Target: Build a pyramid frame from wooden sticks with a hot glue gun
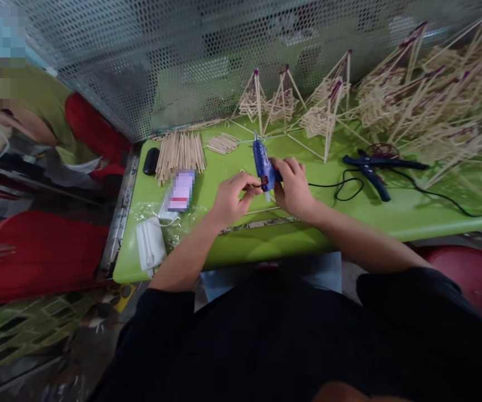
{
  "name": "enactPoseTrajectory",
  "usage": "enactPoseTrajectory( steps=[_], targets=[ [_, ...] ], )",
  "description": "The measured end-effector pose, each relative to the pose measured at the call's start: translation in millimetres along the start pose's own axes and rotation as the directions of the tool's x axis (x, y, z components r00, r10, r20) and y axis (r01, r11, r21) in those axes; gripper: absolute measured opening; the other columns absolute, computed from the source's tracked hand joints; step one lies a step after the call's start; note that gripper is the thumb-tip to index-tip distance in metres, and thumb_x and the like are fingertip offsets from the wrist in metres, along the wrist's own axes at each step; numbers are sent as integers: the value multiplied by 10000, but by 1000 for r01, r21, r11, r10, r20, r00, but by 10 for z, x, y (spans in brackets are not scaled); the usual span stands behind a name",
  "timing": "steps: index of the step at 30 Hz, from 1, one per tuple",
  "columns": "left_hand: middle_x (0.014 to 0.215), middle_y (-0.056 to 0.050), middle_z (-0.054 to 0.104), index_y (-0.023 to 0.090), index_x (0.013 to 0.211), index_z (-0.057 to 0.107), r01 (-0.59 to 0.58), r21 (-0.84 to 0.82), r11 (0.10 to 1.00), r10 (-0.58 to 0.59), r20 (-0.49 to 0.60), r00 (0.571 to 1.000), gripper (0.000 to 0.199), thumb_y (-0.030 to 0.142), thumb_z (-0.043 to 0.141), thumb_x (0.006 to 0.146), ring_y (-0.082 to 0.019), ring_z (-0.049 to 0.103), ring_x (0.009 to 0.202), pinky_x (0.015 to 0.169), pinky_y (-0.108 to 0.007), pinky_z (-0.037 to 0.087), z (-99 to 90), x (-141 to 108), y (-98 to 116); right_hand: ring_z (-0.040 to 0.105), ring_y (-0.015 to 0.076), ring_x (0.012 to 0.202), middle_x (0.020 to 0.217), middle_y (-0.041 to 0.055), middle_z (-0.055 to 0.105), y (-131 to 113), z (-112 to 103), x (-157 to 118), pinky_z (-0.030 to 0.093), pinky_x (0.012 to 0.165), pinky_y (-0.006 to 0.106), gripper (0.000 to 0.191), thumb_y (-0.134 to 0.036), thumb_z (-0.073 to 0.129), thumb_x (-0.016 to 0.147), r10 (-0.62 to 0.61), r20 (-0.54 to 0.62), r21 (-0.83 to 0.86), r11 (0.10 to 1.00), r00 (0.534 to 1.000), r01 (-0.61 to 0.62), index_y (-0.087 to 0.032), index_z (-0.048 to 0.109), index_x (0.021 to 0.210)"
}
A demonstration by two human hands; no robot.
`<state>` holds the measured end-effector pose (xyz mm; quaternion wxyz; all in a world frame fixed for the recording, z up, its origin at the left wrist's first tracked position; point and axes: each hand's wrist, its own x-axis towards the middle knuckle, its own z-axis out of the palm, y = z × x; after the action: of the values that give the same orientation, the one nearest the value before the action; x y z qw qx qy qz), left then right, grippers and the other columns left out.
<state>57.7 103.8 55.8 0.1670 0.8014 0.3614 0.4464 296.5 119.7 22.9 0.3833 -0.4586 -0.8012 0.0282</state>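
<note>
A blue glue gun (261, 159) is held over the green table (219, 259), its nozzle pointing away from me. My right hand (294, 187) is closed around its handle, and a black cord runs off to the right. My left hand (237, 195) pinches at the gun's rear end, thumb and forefinger together; whatever is between the fingertips is too small to make out. A short pale glue stick (267, 196) shows at the back of the gun. Thin wooden sticks lie on the table just below the hands.
Bundled sticks (180, 153), a phone (181, 190) and a white pouch (150, 244) lie left. Stick frames (255, 103) stand along the perforated metal screen (207, 61). A dark clamp (370, 170) lies right. Another person (46, 106) sits at far left.
</note>
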Motion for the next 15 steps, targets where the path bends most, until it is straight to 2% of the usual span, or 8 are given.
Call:
enactPoseTrajectory(
  steps=[2,3,5,6,8,10,12,15],
  targets=[
    [924,-65,804,244,1113,738,17,-9,1000,-17,-58,998,489,695,560,1171,-160,723,768,720,-345,598,-165,60,-106,636,394,1208,1307,206,675,52,-46,70,523,1019,564,643,-246,576,944,2,-40,46,999,999,-1,-164,582,1582],
    [944,-53,806,252,1155,730,34,-19,999,-36,-129,991,454,666,547,1187,-153,723,772,716,-341,584,-270,97,-198,645,388,1174,1293,202,678,77,-73,113,537,1004,560,611,-288,591,947,7,-59,69,998,998,-2,-169,592,1546],
    [886,0,770,277,1106,729,-9,-110,994,-34,-384,923,364,633,668,1152,-129,693,717,651,-330,529,-498,171,-466,655,351,1061,1232,177,688,112,-122,208,558,953,527,530,-378,618,972,13,-63,106,994,998,-6,-189,620,1467],
    [882,19,754,285,1107,722,-1,-151,989,-70,-464,883,327,609,709,1142,-118,677,715,658,-335,520,-611,202,-630,651,321,984,1167,151,693,118,-140,260,562,920,502,480,-416,635,988,20,-50,132,991,999,-14,-203,640,1418],
    [818,62,707,276,1092,687,41,-231,972,-168,-567,806,276,539,760,1141,-91,611,692,662,-335,478,-808,247,-967,608,252,824,990,80,665,103,-152,367,560,857,451,367,-477,679,1021,49,-13,206,977,999,-45,-227,683,1290],
    [750,107,663,236,1052,624,73,-305,949,-243,-566,788,242,368,807,1139,-55,494,644,660,-309,439,-934,267,-1223,575,211,763,892,36,616,51,-137,472,568,835,420,325,-535,732,1043,91,9,322,942,996,-89,-239,706,1176],
    [728,126,660,223,1048,610,91,-328,940,-275,-572,772,220,280,801,1140,-42,462,611,624,-301,404,-973,275,-1310,579,196,768,884,28,610,-30,-115,561,586,815,401,385,-610,784,1040,133,29,466,875,991,-131,-239,728,1127],
    [663,113,649,237,999,660,-17,-375,927,-253,-656,711,308,471,833,1102,-60,480,547,526,-316,329,-903,297,-1108,533,164,659,786,2,564,-174,-126,627,558,649,353,532,-743,841,979,197,179,705,658,964,-265,-235,762,1114]
  ],
)
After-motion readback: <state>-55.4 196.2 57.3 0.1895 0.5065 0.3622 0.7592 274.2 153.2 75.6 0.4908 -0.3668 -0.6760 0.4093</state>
